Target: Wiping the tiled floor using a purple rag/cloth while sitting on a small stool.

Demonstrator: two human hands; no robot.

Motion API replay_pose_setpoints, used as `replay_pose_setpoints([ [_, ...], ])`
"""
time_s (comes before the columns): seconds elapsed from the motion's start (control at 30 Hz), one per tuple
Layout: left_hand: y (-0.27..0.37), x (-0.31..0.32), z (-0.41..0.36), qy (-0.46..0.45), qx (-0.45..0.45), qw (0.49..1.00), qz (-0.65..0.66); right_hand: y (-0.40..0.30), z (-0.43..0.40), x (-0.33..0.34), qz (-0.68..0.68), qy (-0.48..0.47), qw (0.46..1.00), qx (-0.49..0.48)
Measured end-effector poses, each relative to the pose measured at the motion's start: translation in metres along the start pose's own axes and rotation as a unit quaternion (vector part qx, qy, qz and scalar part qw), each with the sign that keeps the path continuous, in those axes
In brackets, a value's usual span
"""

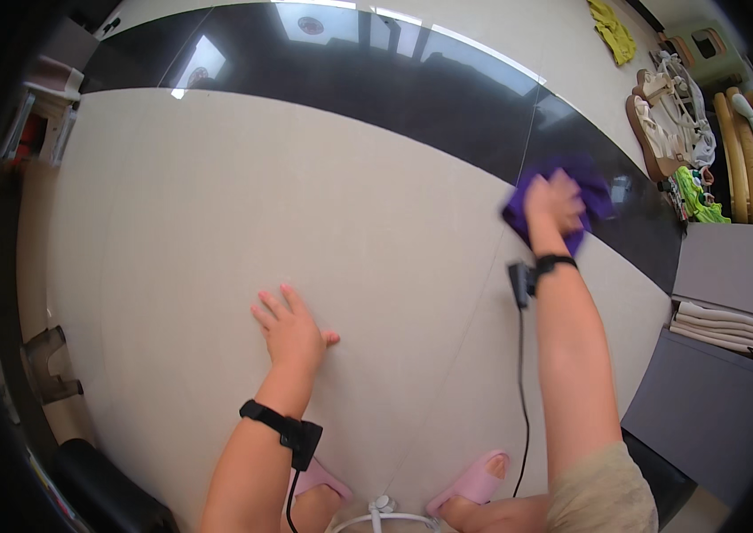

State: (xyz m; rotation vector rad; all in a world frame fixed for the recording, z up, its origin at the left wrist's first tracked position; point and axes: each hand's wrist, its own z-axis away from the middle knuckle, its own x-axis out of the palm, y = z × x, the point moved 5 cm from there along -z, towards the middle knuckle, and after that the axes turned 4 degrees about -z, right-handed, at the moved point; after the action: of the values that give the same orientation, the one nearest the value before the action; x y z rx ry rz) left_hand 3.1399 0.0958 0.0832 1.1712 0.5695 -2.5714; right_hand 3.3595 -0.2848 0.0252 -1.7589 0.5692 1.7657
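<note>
My right hand (555, 203) presses a purple cloth (523, 212) flat against the floor, where the beige tiles (376, 200) meet a glossy black band (416, 113). The hand and cloth are slightly blurred. Some fingers are spread over the cloth; its edges stick out on both sides. My left hand (293, 333) rests palm down on the beige tiles with its fingers apart and nothing in it. Each wrist wears a black strap with a small device and a cable.
Sandals (656, 136) and a bright green cloth (699, 196) lie at the right, beside grey boxes (736, 266) and folded fabric (736, 333). A yellow cloth (613, 30) lies at the top right. A black cylindrical object (110, 490) is at the lower left. Pink slippers (470, 483) are on my feet.
</note>
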Motion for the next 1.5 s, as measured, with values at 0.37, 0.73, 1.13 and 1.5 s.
replay_pose_setpoints([
  [0.37,0.007,-0.026,-0.007,-0.056,-0.049,0.997,0.021,-0.246,0.192,-0.012,-0.214,-0.089,0.677,-0.698],
  [0.73,0.018,-0.033,-0.009,-0.08,-0.062,0.995,-0.025,0.021,-0.132,0.012,-0.068,0.049,0.987,-0.135],
  [1.13,0.003,-0.017,-0.014,-0.095,-0.011,0.994,-0.057,-0.203,-0.055,-0.009,-0.083,-0.066,0.984,-0.146],
  [1.5,-0.011,-0.001,-0.004,-0.019,0.039,0.995,-0.088,-0.265,0.351,-0.02,-0.244,-0.154,0.511,-0.809],
])
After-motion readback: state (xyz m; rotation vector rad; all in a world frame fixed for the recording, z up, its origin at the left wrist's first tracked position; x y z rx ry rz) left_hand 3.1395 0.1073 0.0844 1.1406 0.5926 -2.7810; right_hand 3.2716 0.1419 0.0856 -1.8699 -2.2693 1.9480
